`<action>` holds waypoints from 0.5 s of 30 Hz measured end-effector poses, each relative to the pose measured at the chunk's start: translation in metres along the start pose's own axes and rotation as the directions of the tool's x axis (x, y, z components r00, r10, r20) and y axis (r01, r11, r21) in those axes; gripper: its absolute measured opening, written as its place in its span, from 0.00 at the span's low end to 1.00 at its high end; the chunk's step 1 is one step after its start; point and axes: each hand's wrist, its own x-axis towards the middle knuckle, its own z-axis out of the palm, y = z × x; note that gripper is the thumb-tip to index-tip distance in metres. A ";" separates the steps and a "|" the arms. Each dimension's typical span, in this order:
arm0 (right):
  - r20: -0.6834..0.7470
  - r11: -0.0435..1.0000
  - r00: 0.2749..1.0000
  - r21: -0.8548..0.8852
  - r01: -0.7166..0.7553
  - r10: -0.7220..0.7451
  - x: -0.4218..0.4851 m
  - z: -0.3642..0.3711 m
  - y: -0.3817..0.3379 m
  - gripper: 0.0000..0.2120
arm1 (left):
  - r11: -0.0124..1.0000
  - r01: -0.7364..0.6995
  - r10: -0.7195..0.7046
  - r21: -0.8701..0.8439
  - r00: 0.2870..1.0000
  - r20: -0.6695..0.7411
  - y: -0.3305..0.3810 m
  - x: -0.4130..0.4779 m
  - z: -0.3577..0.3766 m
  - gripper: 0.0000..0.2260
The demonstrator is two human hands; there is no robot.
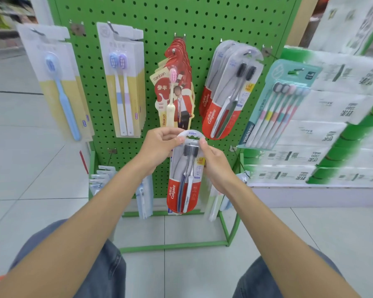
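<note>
Item under handling: 1 Colgate toothbrush pack (184, 181), held upright in the air in front of the lower half of the green pegboard (159, 29), just below the red canban pack (177, 89) and clear of any hook.

Condition of the pack: a clear blister over a card with a red lower band, where the white Colgate wordmark runs vertically. Inside are 2 brushes, both with dark bristle heads, 1 on a dark blue handle and 1 on a white handle. A yellow tag and blue characters sit on the right side. The rounded white hang tab at the top has a notched slot.

Grip: the left hand (157, 147) pinches the pack's upper left corner at the hang tab, thumb on the front. The right hand (218, 168) grasps the right edge, thumb pressed on the front beside the bristle heads, fingers curled behind.

Surroundings: matching hanging Colgate packs (226, 93) are on a hook up and to the right. A 5-brush pack (282, 104) hangs further right, a 2-brush pack (123, 82) to the left.
</note>
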 end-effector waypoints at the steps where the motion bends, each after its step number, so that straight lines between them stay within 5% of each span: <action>1: 0.009 1.000 1.000 -0.009 -0.010 0.010 0.000 -0.001 0.004 0.22 | 1.000 0.006 -0.006 -0.001 1.000 0.000 -0.004 0.000 0.000 0.06; 12: 0.133 0.970 0.975 -0.190 -0.149 0.176 -0.037 -0.008 0.047 0.41 | 0.943 0.102 -0.144 -0.318 0.984 -0.110 -0.020 -0.008 0.004 0.08; 15: 0.168 0.962 0.956 -0.173 -0.210 0.239 -0.047 -0.017 0.062 0.26 | 0.930 0.140 -0.194 -0.339 0.973 -0.128 -0.024 -0.008 0.002 0.07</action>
